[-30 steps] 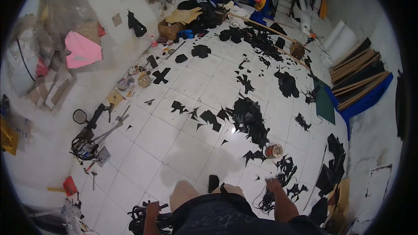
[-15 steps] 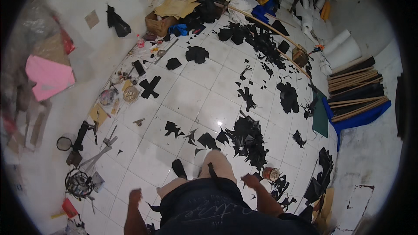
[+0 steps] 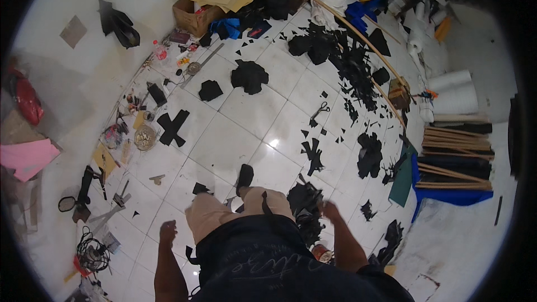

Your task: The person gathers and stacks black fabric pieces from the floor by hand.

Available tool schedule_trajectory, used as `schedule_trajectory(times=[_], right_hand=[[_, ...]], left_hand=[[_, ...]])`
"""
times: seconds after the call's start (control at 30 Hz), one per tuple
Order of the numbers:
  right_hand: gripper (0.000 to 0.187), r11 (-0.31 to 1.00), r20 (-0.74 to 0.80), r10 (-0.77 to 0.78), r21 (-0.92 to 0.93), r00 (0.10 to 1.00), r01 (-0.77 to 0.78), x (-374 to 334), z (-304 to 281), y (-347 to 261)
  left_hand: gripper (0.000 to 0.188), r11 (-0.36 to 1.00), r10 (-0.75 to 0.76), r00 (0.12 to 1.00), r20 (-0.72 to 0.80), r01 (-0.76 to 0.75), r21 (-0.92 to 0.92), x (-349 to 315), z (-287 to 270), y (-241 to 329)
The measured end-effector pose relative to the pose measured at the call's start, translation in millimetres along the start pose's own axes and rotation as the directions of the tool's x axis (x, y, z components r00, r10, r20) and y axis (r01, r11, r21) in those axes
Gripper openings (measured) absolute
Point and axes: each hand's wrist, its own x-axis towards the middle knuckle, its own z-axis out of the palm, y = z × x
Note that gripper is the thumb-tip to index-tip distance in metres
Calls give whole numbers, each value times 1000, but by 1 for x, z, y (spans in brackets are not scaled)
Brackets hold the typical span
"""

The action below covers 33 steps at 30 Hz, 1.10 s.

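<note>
Both of my arms hang at my sides while I stand on the white tiled floor. My left hand (image 3: 168,230), by my left hip, is empty with loosely bent fingers apart. On the other side my right hand (image 3: 329,211) is likewise empty, its fingers loose; it shows in front of the floor beside a heap of black cut pieces (image 3: 305,198). Nothing is touched by either hand. A round tin (image 3: 321,253) stands below my right hand, partly hidden by my shirt. My black-shod foot (image 3: 245,176) is stepped forward.
Black flat pieces (image 3: 250,76) and scraps lie about, with scissors (image 3: 320,113) among them. A long wooden pole (image 3: 358,32) crosses the far right. Along the left wall are tools, a round container (image 3: 145,137) and a cardboard box (image 3: 196,18). Wooden strips (image 3: 456,144) are stacked at right.
My view has shifted forward, so floor items sit lower. A foot has come forward, and my legs now cover some black scraps. Both hands have swung slightly and stay empty.
</note>
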Motion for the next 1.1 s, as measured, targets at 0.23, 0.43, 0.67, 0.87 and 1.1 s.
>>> schedule_trajectory(times=[0.23,0.43,0.67,0.87,1.1], right_hand=[[44,964,-239,-122,201,963,172,128,-199,-313],[35,959,-2,-277,-59,961,276,267,-175,-370],[30,849,195,-410,-274,891,451,489,-160,-444],[23,646,256,-511,-516,820,563,767,-144,-421],[29,525,405,-592,-462,697,715,924,-75,-513]], left_hand=[[38,967,-253,959,129,254,11,21,119,99],[32,927,221,972,83,-236,290,174,197,237],[27,895,326,919,220,-375,241,260,379,505],[36,897,417,882,218,-439,59,404,569,560],[34,781,582,813,12,-563,271,553,647,605]])
